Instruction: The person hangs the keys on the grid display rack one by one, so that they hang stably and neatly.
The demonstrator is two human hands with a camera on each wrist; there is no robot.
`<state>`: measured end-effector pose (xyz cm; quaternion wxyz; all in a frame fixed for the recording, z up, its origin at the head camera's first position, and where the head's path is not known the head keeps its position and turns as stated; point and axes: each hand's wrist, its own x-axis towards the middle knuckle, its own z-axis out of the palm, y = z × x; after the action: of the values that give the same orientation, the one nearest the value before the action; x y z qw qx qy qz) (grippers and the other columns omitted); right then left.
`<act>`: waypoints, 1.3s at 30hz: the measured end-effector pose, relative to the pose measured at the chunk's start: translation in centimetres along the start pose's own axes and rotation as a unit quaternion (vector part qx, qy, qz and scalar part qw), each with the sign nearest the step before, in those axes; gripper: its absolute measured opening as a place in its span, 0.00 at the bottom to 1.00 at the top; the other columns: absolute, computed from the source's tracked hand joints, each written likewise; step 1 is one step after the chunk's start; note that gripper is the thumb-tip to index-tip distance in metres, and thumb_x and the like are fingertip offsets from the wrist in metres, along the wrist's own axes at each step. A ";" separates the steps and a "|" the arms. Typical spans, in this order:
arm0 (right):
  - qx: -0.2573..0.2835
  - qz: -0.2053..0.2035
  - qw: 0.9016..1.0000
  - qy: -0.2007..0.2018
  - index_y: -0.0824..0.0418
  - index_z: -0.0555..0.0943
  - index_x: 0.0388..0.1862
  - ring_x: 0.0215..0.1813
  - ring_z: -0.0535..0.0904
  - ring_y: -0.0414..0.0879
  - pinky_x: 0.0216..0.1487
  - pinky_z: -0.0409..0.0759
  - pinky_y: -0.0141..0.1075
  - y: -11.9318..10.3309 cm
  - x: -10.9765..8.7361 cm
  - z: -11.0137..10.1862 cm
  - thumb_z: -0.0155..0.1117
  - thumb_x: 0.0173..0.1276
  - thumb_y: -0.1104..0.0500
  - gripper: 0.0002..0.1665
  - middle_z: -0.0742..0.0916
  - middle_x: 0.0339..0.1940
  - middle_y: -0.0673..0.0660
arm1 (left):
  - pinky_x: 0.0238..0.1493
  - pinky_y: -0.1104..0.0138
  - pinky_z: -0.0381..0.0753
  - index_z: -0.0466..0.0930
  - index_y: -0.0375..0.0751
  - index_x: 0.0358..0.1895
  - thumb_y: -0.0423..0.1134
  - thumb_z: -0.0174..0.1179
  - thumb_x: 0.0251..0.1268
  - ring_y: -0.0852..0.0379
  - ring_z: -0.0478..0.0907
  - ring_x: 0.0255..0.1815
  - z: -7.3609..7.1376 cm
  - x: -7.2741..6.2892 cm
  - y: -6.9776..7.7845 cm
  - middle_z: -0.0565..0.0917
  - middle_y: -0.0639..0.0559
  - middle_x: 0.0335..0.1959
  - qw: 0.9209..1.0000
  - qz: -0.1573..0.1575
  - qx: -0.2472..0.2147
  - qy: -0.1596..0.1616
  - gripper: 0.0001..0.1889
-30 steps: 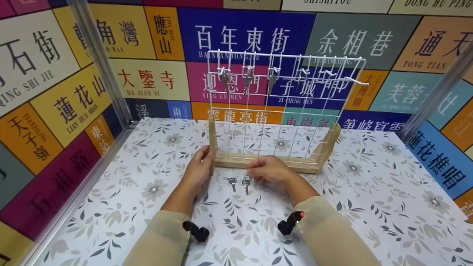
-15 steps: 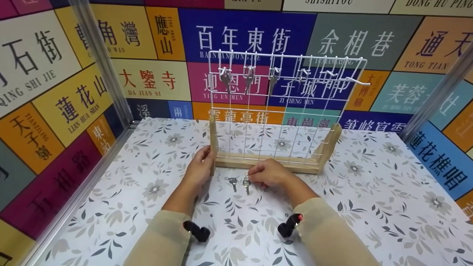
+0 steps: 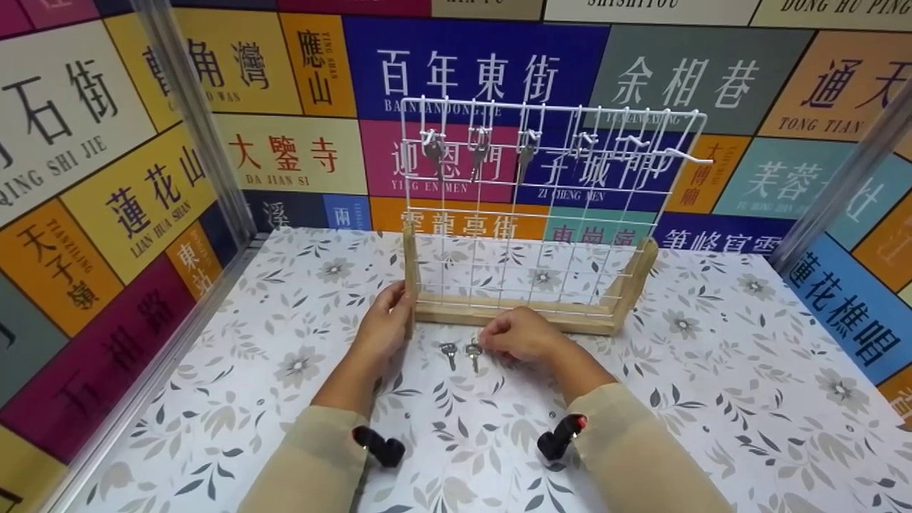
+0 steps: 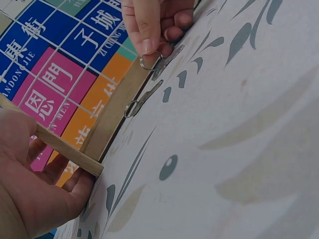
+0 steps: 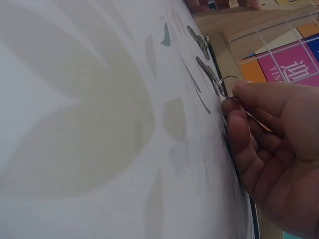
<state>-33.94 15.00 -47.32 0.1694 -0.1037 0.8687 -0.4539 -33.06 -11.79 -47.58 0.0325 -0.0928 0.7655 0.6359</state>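
Two small metal keys with rings lie side by side on the patterned cloth in front of a rack. At the right-hand key point(image 3: 474, 356), my right hand point(image 3: 526, 333) pinches the ring between thumb and forefinger; in the right wrist view this key point(image 5: 207, 72) still lies along the cloth. The other key point(image 3: 448, 354) rests just left of it, untouched. My left hand point(image 3: 383, 326) grips the left wooden upright point(image 3: 410, 274) of the rack, its fingers curled behind the wood in the left wrist view.
The rack's white wire grid point(image 3: 499, 214) stands upright on a wooden base point(image 3: 456, 313). Several keys, one a hanging key point(image 3: 432, 148), hang from hooks along its top. A bare white hook point(image 3: 687, 155) juts out at the right. Sign-patterned walls point(image 3: 285, 142) enclose the table.
My right hand has dropped slightly toward me and right, and its fingertips have settled at the right-hand key's ring. The left hand stays on the upright.
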 end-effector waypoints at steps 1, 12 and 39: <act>0.008 -0.001 1.000 0.002 0.59 0.92 0.40 0.27 0.81 0.41 0.29 0.81 0.32 0.0 0.0 -0.1 0.76 0.72 0.57 0.06 0.86 0.26 0.50 | 0.84 0.49 0.64 0.67 0.66 0.80 0.62 0.50 0.84 0.50 0.69 0.80 0.0 0.0 0.0 0.71 0.58 0.80 1.000 0.004 0.000 -0.001 0.27; 0.036 -0.026 0.998 0.034 0.56 0.92 0.48 0.41 0.89 0.48 0.47 0.90 0.39 -2.0 -1.5 -2.4 0.74 0.74 0.53 0.10 0.93 0.44 0.61 | 0.84 0.49 0.65 0.67 0.64 0.80 0.62 0.50 0.84 0.50 0.70 0.79 -0.1 -0.2 0.0 0.71 0.55 0.80 1.000 0.015 0.010 0.003 0.28; 0.145 -0.141 0.967 0.154 0.63 0.89 0.51 0.37 0.87 0.44 0.45 0.91 0.35 -6.5 -9.3 -12.0 0.73 0.75 0.51 0.17 0.92 0.39 0.51 | 0.86 0.48 0.61 0.68 0.65 0.80 0.62 0.50 0.84 0.49 0.67 0.82 -0.1 -0.1 -0.1 0.70 0.56 0.80 1.000 0.012 -0.001 -0.006 0.27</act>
<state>-29.85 23.52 -33.72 -0.0184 -0.1283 0.7858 -0.6048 -32.96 -11.92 -47.64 0.0290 -0.0798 0.7656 0.6377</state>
